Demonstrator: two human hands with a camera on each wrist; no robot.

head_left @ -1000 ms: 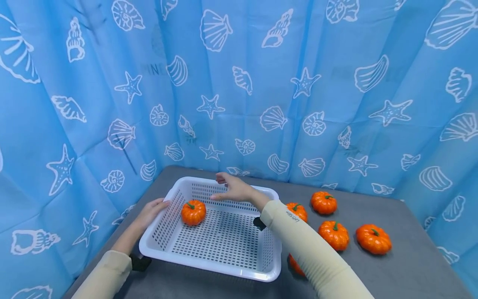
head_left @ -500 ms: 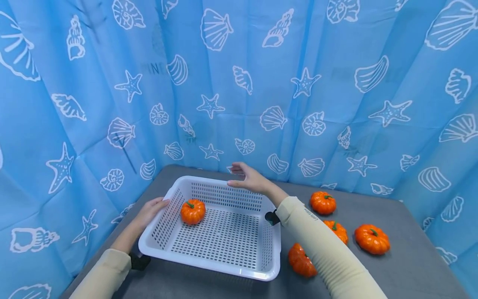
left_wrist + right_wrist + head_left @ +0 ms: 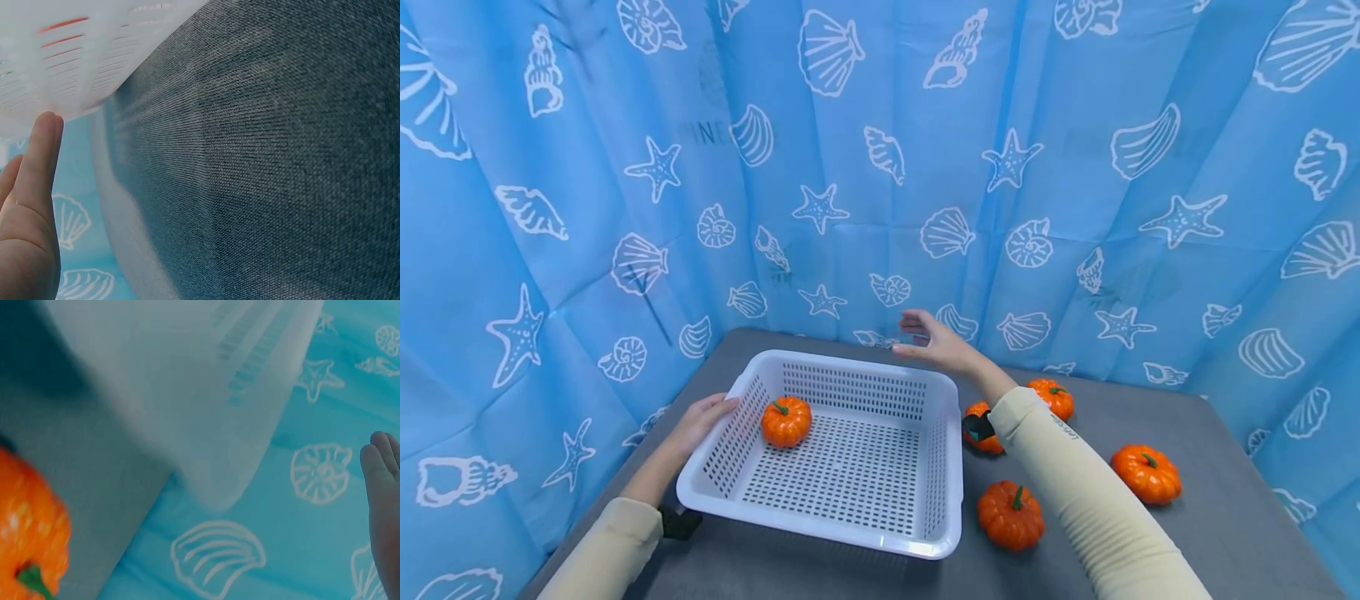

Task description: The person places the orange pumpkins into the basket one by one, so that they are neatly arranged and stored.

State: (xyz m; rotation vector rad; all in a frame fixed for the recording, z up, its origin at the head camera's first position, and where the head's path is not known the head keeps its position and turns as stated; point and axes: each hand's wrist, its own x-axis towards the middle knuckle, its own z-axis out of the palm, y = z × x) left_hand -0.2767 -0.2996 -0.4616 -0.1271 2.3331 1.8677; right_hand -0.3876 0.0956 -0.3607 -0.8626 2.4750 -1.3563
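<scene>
Right hand (image 3: 942, 346): since the earlier frames, we are seeing it shifting from above the white basket (image 3: 820, 528) to near its far right corner, apart from the rim; fingers are curving loosely, thumb spreading away.
Left hand (image 3: 696, 423): we are noting it staying at the basket's left side, straightened fingers touching the wall.
Pumpkin inside (image 3: 786, 422): sitting upright on the basket floor, near the left wall, green stem showing.
Pumpkins outside (image 3: 1011, 516): we are counting four in view, all lying on the grey bench (image 3: 1225, 533) right of the basket; the right wristband (image 3: 977, 427) is partly covering one.
Backdrop: blue shell-print curtain (image 3: 925, 167) is hanging behind.
</scene>
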